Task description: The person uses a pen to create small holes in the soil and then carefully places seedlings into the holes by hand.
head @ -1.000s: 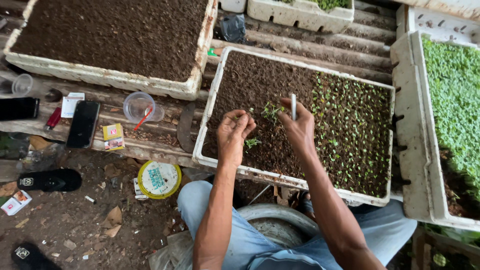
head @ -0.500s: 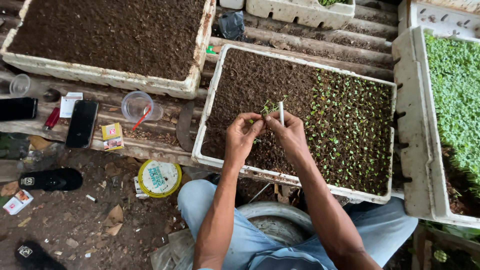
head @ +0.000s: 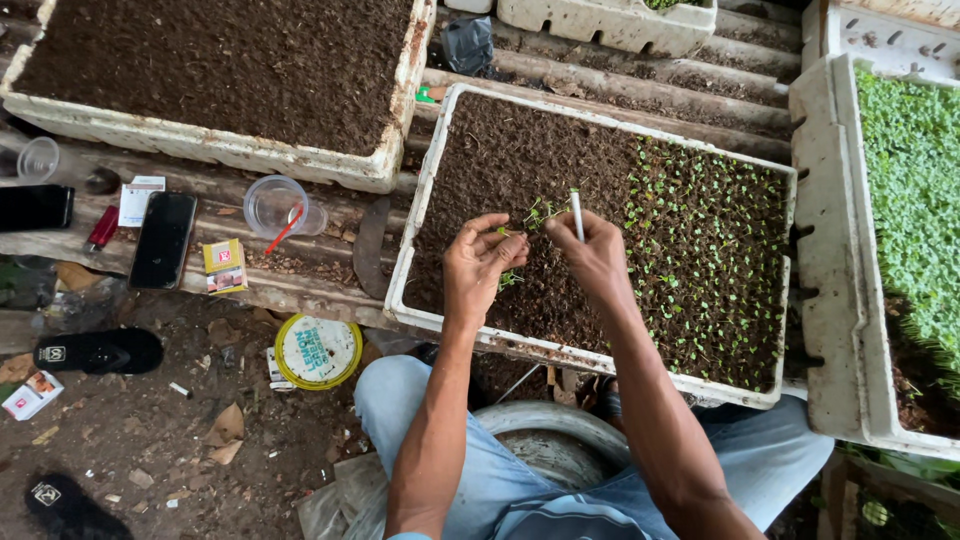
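- The two hands, pressed together half a second ago over the middle of the foam tray (head: 428,190), are now seen drawn slightly apart, with a small gap between them.
- The left hand (head: 478,262) is loosely curled, its fingertips pinched on what looks like a single tiny seedling (head: 503,233); more green is seen below it, near the soil.
- The right hand (head: 598,255) is closed around a thin white stick (head: 577,215), held upright, and a small tuft of seedlings (head: 538,212) is pinched beside it.
- From the split it is judged that one seedling has been separated from the tuft; nothing is yet set into the bare soil beneath the hands.
- The tray in hand is seen half filled: the right half is dotted with rows of small sprouts, too many to count, while the left half is bare dark soil.
- Foam trays counted: five in view, one of bare soil (head: 240,155) at upper left, the one being worked, one dense with green (head: 835,250) at the right, and two partly cut off by the top edge.
- On the wooden tabletop (head: 300,290): two dark phones (head: 165,240), two clear plastic cups (head: 275,207), one small yellow packet (head: 226,267), one red lighter (head: 102,229).
- On the floor: one round yellow-rimmed lid (head: 318,351) and two dark sandals (head: 98,352).
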